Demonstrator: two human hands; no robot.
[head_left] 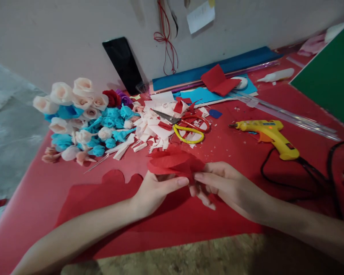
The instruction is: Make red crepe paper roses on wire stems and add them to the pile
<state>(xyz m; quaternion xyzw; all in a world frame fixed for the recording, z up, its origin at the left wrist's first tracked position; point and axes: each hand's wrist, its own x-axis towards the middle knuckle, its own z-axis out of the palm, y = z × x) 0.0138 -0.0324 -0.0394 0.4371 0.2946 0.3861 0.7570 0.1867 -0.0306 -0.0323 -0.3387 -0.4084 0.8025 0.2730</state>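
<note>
on the near side of the yellow-and-red-handled scissors [175, 121], a ruffled red paper piece [172, 163] is held up between the left hand [154, 192] and the right hand [232, 186], its long axis running crosswise from one to the other. both hands touch it, so neither is clearly the nearer, though more of its length sits over the left. that hand is loosely closed on the left end and middle, thumb along the lower edge, fingers largely hidden behind. the right, half curled, pinches the right end between thumb and fingers. fingertips [203, 198] show just beneath; whose hand they belong to cannot be told. nearer than the scissors, partly under the left forearm, lies a scalloped red sheet [91, 198]. left of the scissors are pale and blue paper flowers [91, 113]; right of the scissors, a yellow glue gun [271, 133].
</note>
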